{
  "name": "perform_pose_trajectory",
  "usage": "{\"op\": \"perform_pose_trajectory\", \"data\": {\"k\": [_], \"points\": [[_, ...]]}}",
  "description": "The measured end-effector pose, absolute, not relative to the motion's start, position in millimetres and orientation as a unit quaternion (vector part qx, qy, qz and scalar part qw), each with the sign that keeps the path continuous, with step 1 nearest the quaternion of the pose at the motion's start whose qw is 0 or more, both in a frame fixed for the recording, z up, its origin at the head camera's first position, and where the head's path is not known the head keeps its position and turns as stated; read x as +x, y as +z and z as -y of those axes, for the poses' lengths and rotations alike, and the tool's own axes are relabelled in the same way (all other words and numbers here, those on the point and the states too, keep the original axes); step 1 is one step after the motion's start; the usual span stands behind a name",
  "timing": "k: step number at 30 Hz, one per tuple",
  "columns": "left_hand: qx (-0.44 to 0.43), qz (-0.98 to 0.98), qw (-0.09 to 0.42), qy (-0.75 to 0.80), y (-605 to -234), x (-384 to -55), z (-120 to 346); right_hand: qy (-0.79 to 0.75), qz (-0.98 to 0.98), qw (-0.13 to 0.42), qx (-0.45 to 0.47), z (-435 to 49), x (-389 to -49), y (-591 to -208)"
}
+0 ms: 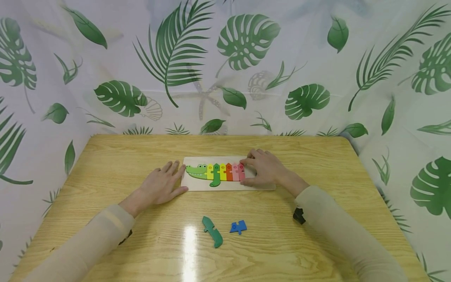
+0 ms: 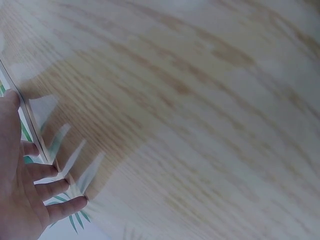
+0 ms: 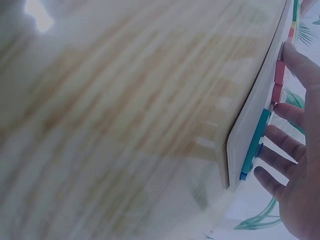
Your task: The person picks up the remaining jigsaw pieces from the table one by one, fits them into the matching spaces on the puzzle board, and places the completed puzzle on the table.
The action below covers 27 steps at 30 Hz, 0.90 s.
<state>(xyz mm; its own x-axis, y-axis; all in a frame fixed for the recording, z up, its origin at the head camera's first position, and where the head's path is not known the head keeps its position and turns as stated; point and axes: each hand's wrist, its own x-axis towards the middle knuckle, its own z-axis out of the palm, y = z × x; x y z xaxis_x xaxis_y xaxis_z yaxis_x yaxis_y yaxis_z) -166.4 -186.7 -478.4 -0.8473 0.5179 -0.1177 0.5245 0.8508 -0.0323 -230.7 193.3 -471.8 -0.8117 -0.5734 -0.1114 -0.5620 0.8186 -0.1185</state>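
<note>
A white puzzle board lies on the table with a crocodile laid out in coloured wooden pieces. Its green head is at the left, followed by yellow, green, orange-red and pink pieces. My left hand rests at the board's left end, fingers spread and thumb near the lower corner. Over the right part, the thumb and index finger of my right hand pinch the dark pink puzzle piece from both sides. A teal piece shows under the other fingers in the right wrist view; the head view hides it.
Nearer me on the wooden table lie a dark green leg-shaped piece and a small blue piece. A white curtain with green leaf prints hangs behind the table and along its sides.
</note>
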Motion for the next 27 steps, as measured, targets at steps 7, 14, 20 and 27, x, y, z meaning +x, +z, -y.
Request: {"op": "perform_pose_trajectory", "data": {"k": [7,14,20,27], "points": [[0.272,-0.960,0.052,-0.033,-477,-166,187,-0.054,-0.950,0.067,-0.300,-195,-227,-467],[0.273,-0.960,0.054,-0.030,-478,-166,187,-0.055,-0.952,0.063,-0.294,-197,-225,-463],[0.273,-0.960,0.051,-0.033,-477,-167,186,-0.053,-0.951,0.052,-0.299,-197,-223,-460],[0.272,-0.960,0.057,-0.032,-477,-166,185,-0.055,-0.948,0.031,-0.313,-196,-216,-458]]}}
